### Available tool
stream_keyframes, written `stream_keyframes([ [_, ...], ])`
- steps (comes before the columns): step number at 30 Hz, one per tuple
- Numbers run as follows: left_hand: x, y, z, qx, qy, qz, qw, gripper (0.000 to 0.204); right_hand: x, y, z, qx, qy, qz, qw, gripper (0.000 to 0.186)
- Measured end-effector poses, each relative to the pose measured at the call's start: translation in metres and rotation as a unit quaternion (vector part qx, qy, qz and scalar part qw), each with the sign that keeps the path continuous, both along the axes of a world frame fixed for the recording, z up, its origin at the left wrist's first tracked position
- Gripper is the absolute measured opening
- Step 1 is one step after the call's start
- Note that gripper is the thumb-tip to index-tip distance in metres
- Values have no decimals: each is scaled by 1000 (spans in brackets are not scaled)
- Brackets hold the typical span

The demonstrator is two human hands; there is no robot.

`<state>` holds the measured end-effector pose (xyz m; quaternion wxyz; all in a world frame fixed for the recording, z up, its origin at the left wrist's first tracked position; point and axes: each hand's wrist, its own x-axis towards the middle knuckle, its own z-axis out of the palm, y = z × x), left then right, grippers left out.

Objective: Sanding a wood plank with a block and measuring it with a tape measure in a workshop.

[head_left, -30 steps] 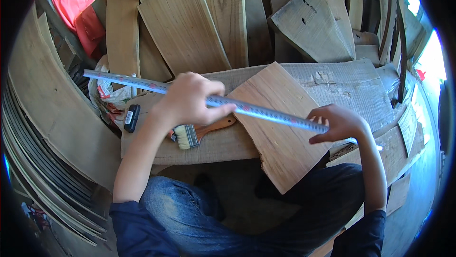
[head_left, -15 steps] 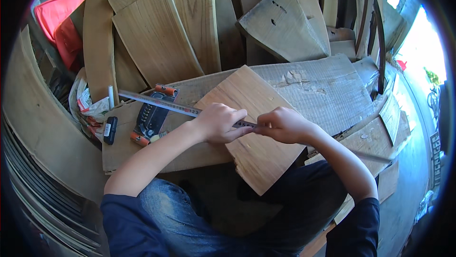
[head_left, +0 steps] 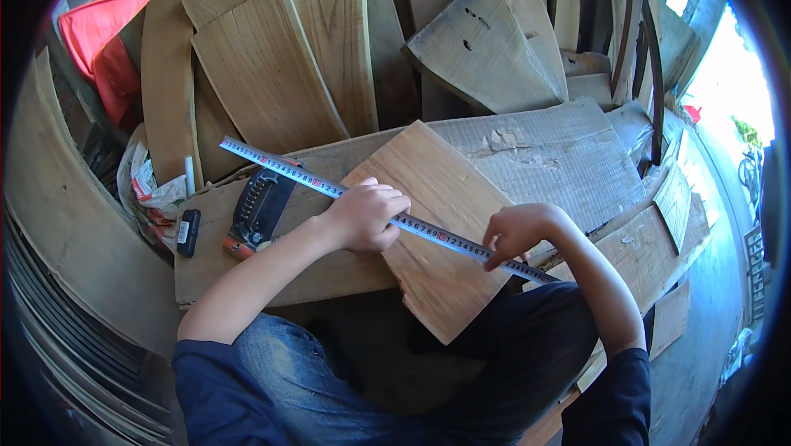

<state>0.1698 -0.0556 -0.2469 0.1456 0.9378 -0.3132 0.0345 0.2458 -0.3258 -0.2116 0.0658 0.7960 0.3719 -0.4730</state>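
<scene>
A long steel ruler (head_left: 441,236) slants across a flat wooden board (head_left: 428,178), its marked face up. My left hand (head_left: 365,214) is closed round the ruler near its middle, over the board's left side. Farther right, my right hand (head_left: 521,233) has bent fingers on the ruler close to its right end; how firmly they grip is partly hidden. The ruler's left end reaches over a black tool with orange parts (head_left: 259,203), partly covered by my left forearm. The board rests on a rough, thick plank (head_left: 568,166), with one corner jutting over its near edge.
A small black object with a white label (head_left: 189,233) and a white stick (head_left: 189,176) lie at the plank's left end. Upright wooden slabs (head_left: 268,67) lean behind. Curved boards (head_left: 74,215) stand at far left. A red cloth (head_left: 107,42) hangs beyond.
My right hand has moved right along the ruler, away from my left hand. The ruler has turned face up, and much more of it shows between and beyond my hands.
</scene>
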Motion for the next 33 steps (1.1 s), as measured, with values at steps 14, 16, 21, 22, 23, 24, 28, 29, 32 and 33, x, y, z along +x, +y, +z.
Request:
stream_keyframes([
  [14, 4, -26, -19, -54, -136, -11, 989, 26, -17, 30, -22, 315, -222, 2, 923, 29],
  [16, 9, -22, -15, -17, -172, -22, 985, 29, -7, 19, -20, 277, -183, -32, 943, 37],
  [21, 13, -16, -18, 5, -213, -64, 975, 36, 13, 5, -24, 137, 67, -142, 978, 50],
  [22, 13, -13, -19, 44, -220, -47, 973, 38, 14, 6, -25, 111, 69, -147, 980, 50],
  [23, 13, -10, -20, 83, -227, -31, 970, 41, 15, 7, -28, 84, 71, -153, 982, 50],
  [24, 13, -7, -22, 83, -226, -29, 970, 41, 16, 7, -30, 83, 71, -152, 982, 50],
  [28, 12, 1, -26, 100, -164, 46, 980, 54, 27, -4, -42, 108, 75, -166, 977, 49],
  [29, 12, 3, -28, 111, -136, 74, 982, 59, 27, -4, -42, 115, 87, -179, 973, 48],
  [32, 14, 9, -38, 103, -128, 104, 981, 66, 27, -4, -31, 77, 51, -183, 979, 44],
  [33, 13, 11, -40, 104, -127, 106, 981, 66, 26, -4, -27, 78, 52, -180, 979, 44],
])
